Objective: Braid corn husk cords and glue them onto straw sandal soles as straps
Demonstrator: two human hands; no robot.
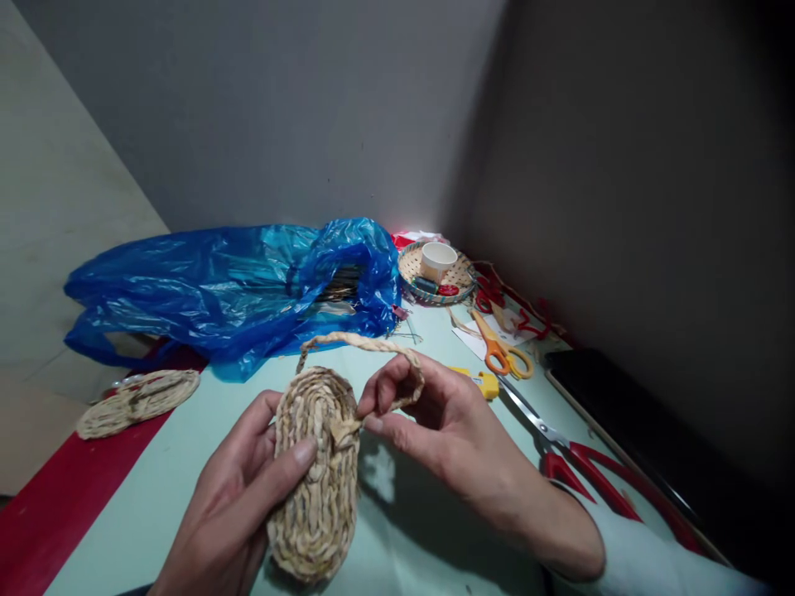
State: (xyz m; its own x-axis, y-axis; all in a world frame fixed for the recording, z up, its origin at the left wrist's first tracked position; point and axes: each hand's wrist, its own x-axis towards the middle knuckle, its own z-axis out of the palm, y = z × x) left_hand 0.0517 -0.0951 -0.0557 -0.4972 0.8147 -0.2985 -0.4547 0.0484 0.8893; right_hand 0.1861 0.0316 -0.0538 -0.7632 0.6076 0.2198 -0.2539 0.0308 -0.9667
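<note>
An oval sole of coiled straw braid is tilted up above the table. My left hand grips it by its left side, thumb pressed on the face. From the sole's top end a loose straw braid arcs to the right and loops round by the fingers of my right hand. Thumb and index finger of that hand pinch the braid's end at the sole's right edge. A short flat strip of straw sticks out of the coils there. What lies behind the sole is hidden.
A blue plastic bag holding thin dark stalks lies at the back. Another straw piece rests on red cloth. Rightward are a basket with a cup, orange scissors, red-handled scissors, a yellow tool and a black flat object.
</note>
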